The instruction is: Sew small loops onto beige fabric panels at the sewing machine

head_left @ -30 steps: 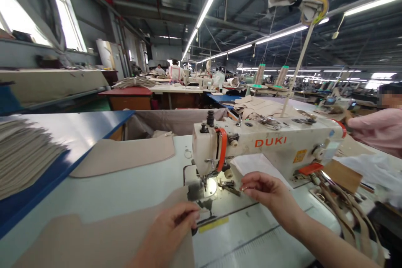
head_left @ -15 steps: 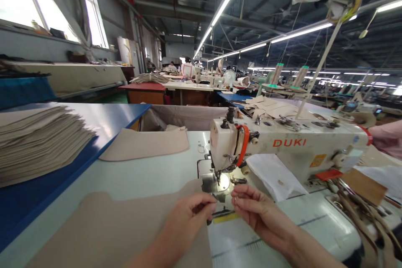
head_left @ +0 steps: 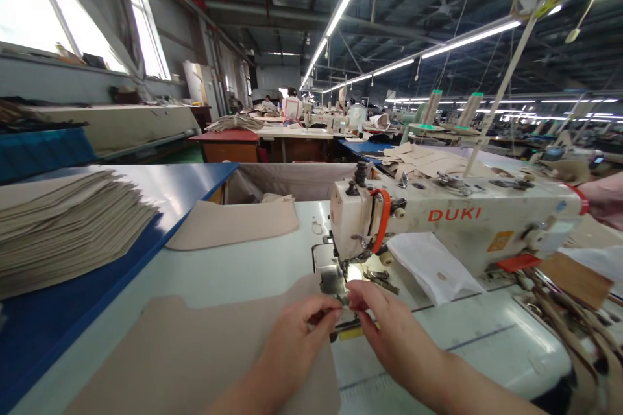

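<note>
My left hand [head_left: 296,334] is closed in a pinch above the edge of a large beige fabric panel [head_left: 195,350]. Close beside it, my right hand [head_left: 389,324] also pinches, fingertips almost meeting those of the left. Whatever lies between the fingers is too small to make out. Both hands are just in front of the needle area of a white sewing machine [head_left: 418,217], whose lamp lights the metal plate [head_left: 333,277]. The right fingers partly hide that plate. A second, smaller beige piece [head_left: 238,225] lies flat on the table behind the panel.
At left, a tall stack of beige cut pieces [head_left: 73,230] rests on a blue table [head_left: 58,298]. White cloth [head_left: 438,269] hangs against the machine arm. Straps [head_left: 574,337] lie at right. Beyond, a person's arm [head_left: 606,198] reaches in, and thread cones [head_left: 431,110] stand behind.
My right hand has moved left and turned, bringing its fingertips close to my left hand's. The view has shifted slightly, so the machine appears a little further right.
</note>
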